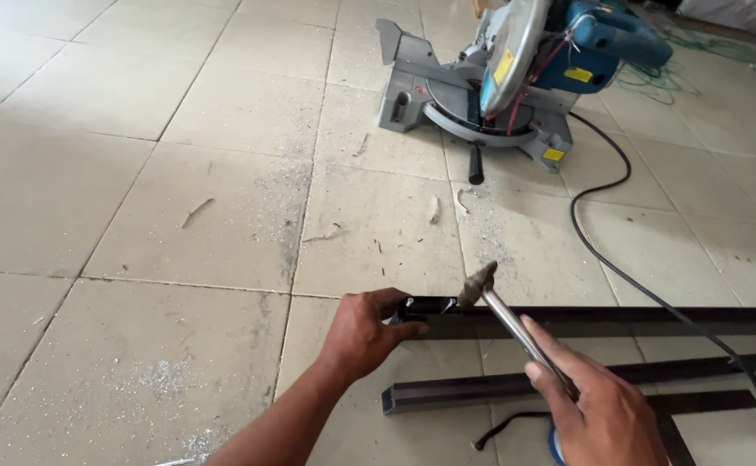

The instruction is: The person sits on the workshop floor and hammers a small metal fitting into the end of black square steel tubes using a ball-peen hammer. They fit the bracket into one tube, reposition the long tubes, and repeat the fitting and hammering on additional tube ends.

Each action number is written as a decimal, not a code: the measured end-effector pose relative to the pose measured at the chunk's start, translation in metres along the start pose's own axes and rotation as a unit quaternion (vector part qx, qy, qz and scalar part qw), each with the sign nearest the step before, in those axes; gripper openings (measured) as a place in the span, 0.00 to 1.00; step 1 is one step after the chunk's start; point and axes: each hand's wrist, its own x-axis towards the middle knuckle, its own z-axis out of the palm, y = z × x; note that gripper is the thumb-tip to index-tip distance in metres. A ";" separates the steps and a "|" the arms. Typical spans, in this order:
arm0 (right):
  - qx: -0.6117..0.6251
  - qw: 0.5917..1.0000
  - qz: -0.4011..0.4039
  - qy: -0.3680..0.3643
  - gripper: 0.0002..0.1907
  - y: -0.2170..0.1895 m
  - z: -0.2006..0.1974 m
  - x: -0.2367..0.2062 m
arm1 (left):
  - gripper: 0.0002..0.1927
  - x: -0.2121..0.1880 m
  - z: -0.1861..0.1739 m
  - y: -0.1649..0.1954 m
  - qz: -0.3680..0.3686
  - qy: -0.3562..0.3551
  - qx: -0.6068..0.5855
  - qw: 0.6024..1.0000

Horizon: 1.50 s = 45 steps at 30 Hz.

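Left hand [368, 328] clamped on dark bar [585, 321] end | right hand [598, 414] gripping hammer [503, 312], head seemingly touching bar

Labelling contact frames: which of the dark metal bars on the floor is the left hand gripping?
The farthest bar: the left hand grips its end, where the hammer head rests. The two nearer bars lie untouched.

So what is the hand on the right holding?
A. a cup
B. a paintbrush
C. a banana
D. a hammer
D: the right hand grips a hammer by its metal handle, its head resting at the end of the dark metal bar that the left hand holds on the tiled floor.
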 end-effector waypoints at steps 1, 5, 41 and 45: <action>0.005 1.000 0.003 0.015 0.29 -0.005 0.000 -0.003 | 0.20 0.000 0.000 0.000 -0.005 -0.003 0.003 1.000; 0.023 1.000 0.009 0.015 0.27 -0.016 0.002 -0.007 | 0.20 0.001 0.000 -0.002 -0.005 -0.001 0.013 1.000; 0.120 0.970 -0.163 0.138 0.26 -0.047 0.017 -0.012 | 0.18 0.001 -0.001 -0.004 -0.017 -0.009 0.000 1.000; 0.197 0.963 -0.094 0.161 0.20 -0.025 0.023 -0.007 | 0.18 0.000 -0.004 0.000 -0.003 -0.014 0.024 1.000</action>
